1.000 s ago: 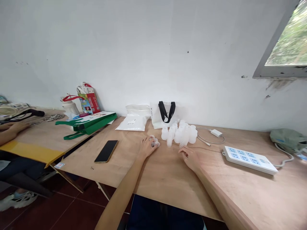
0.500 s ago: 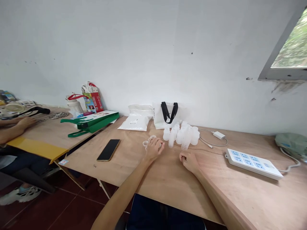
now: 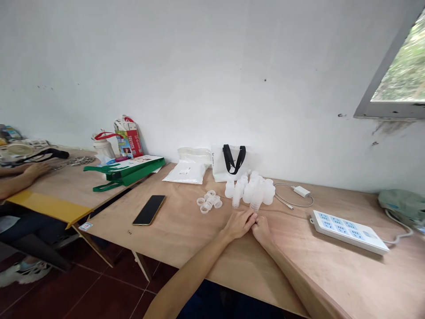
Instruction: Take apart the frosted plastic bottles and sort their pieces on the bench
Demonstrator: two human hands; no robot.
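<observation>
My left hand (image 3: 239, 223) lies flat on the plywood table (image 3: 206, 248) and holds nothing, its fingertips touching the back of my right hand (image 3: 262, 231). My right hand is loosely curled and also empty, just in front of a tight group of translucent plastic bottles (image 3: 249, 191). Some of these bottles are stacked. To the left of the bottles lies a small heap of translucent plastic rings (image 3: 208, 202), apart from both hands.
A black smartphone (image 3: 149, 210) lies left of the rings, with a white packet (image 3: 184, 173) and a black-handled white bag (image 3: 230, 161) behind. A power strip (image 3: 348, 232) and a cabled charger (image 3: 301, 191) sit right. A co-worker's hand (image 3: 36, 170) rests on the adjoining table.
My left hand has let go of the plastic rings, which now lie in a heap on the table. That hand has moved right to meet my right hand.
</observation>
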